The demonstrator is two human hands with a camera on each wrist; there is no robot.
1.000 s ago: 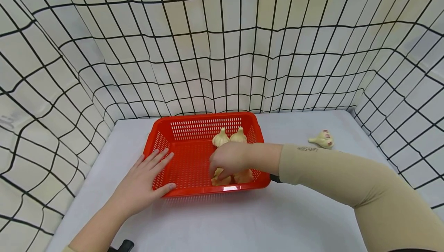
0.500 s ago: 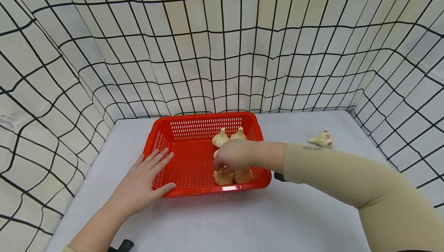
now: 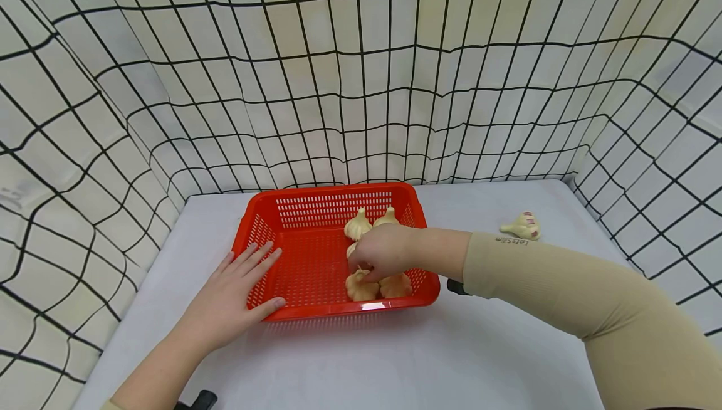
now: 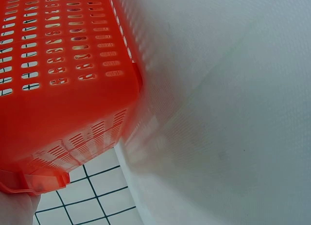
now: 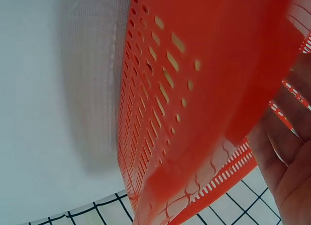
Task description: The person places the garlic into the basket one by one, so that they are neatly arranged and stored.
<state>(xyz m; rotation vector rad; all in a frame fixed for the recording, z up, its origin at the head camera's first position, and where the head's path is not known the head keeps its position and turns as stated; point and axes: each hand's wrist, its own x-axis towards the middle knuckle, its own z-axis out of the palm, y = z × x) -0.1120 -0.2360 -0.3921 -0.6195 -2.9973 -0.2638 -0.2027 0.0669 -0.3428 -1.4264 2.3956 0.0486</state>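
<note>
A red plastic basket [image 3: 316, 313] with slotted walls stands on the white table. My left hand [image 3: 234, 291] lies with spread, straight fingers over its left rim; a bit of that hand [image 4: 17, 210] shows at the rim in the left wrist view. Inside the basket's right part my right hand [image 3: 383, 252] reaches down, thumb and fingertips at the top of the front-left garlic bulb [image 3: 361, 288], which it seems to pinch. Beside that is another garlic bulb [image 3: 397, 286]. Two paler ones, a left bulb [image 3: 358, 226] and a right bulb [image 3: 388, 215], sit behind; one more is mostly covered by the hand.
A purple-marked garlic bulb [image 3: 523, 226] lies on the white table [image 3: 451, 360] to the right of the basket. Black netting [image 3: 366, 90] over white sheeting encloses the back and both sides. A dark strap end [image 3: 204, 399] shows below the left forearm.
My right hand has drawn back slightly from the front-left garlic bulb, baring more of it, and its fingers have shifted at the bulb's top. The left hand and the basket have stayed put.
</note>
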